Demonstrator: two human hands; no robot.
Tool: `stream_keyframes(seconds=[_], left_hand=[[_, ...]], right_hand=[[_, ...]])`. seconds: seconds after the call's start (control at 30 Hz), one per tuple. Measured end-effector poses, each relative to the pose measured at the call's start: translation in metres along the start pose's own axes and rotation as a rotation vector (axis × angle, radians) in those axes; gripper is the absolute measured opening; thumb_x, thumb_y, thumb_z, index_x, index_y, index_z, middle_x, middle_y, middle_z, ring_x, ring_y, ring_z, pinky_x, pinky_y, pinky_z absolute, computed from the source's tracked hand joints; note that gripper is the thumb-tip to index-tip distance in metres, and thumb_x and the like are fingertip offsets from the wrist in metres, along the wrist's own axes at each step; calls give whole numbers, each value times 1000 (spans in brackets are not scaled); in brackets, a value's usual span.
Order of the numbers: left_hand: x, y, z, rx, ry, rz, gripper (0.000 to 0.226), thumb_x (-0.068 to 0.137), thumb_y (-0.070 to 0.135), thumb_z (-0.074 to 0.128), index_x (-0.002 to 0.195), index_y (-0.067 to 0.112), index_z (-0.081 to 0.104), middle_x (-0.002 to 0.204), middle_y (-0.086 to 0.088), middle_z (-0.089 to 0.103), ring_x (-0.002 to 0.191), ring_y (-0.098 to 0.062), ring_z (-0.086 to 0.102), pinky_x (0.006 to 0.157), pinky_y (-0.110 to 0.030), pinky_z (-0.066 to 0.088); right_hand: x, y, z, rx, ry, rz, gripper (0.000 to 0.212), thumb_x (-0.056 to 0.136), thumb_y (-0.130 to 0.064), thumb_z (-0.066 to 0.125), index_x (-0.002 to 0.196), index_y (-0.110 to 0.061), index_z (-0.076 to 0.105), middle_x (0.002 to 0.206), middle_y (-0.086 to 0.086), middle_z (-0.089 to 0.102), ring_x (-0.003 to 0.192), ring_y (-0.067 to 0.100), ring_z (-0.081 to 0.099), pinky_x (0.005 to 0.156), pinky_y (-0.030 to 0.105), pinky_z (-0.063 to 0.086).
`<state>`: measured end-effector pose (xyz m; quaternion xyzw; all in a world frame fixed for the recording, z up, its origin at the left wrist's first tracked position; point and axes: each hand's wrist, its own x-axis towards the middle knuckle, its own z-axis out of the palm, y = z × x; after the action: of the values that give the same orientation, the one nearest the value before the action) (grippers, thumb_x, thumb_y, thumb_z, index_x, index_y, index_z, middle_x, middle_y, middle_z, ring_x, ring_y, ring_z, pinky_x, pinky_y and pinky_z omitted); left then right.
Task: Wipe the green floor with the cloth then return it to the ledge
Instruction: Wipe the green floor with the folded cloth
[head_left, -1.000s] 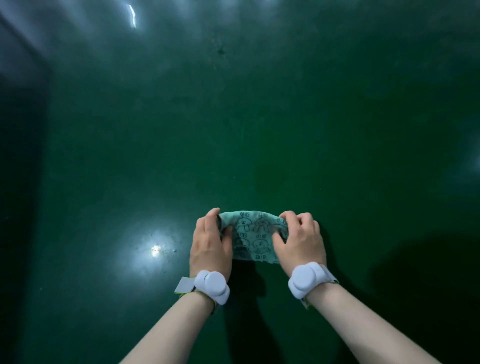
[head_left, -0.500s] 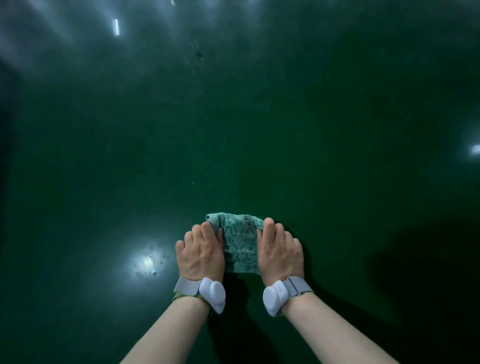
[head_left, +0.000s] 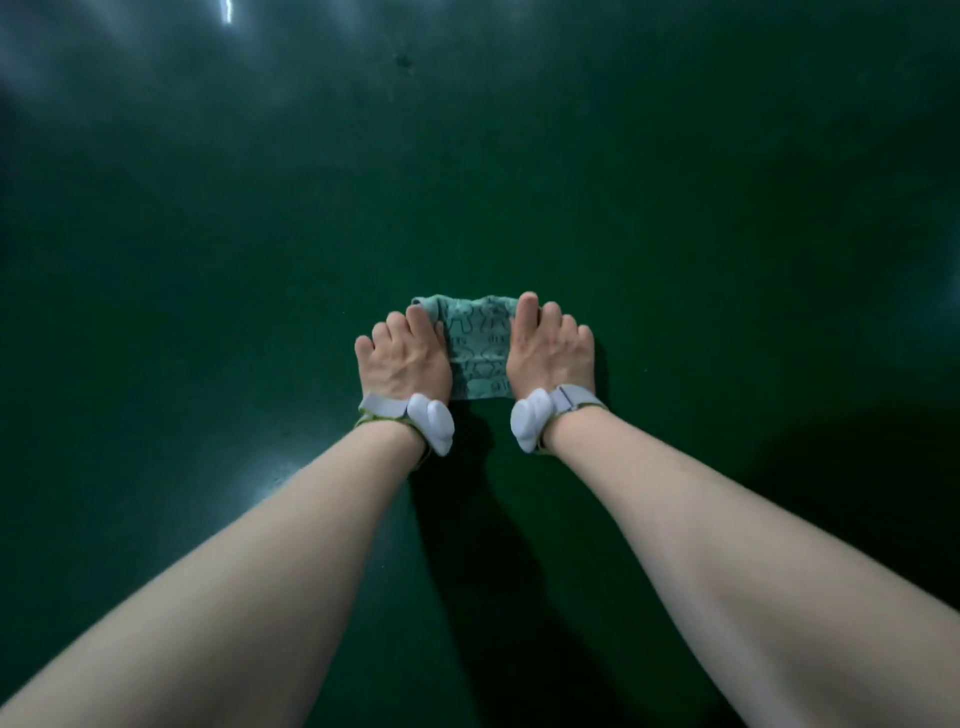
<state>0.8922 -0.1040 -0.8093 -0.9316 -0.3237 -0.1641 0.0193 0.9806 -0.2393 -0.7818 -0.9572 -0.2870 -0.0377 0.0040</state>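
A small teal cloth (head_left: 478, 348) printed with dark cartoon figures lies flat on the glossy dark green floor (head_left: 519, 171). My left hand (head_left: 402, 356) presses down on its left side, fingers pointing forward. On its right side rests my right hand (head_left: 550, 348), also palm down. Only the strip of cloth between the hands and its far edge shows. Both arms are stretched well forward. Each wrist carries a white band with a rounded unit.
The floor fills the whole view, with pale light reflections at the upper left (head_left: 226, 13) and a dull glare near my left forearm (head_left: 260, 478). A small dark speck (head_left: 402, 61) marks the floor far ahead. My shadow darkens the lower right.
A second ago both hands gripped the bunched cloth by its ends. They then flattened onto it, and the cloth has been pushed forward along the floor with my arms stretching out.
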Motion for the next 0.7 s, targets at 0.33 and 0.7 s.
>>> stream_keyframes(seconds=[0.33,0.7], left_hand=[[28,-8,-1,153,-159,-11,38,105,33,26,110,9,55,91,-10,62,81,-30,58,70,-39,30],[-52,-37,-26,163,24,2,26,104,33,48,93,11,58,75,-6,56,62,-27,52,61,-36,30]], right_hand=[[35,-7,-3,-33,-88,-35,32,103,-15,34,134,-9,35,108,13,55,89,30,58,70,40,33],[-55,-15,-7,49,-24,-44,24,109,-26,38,125,-9,43,96,10,57,78,28,54,67,39,33]])
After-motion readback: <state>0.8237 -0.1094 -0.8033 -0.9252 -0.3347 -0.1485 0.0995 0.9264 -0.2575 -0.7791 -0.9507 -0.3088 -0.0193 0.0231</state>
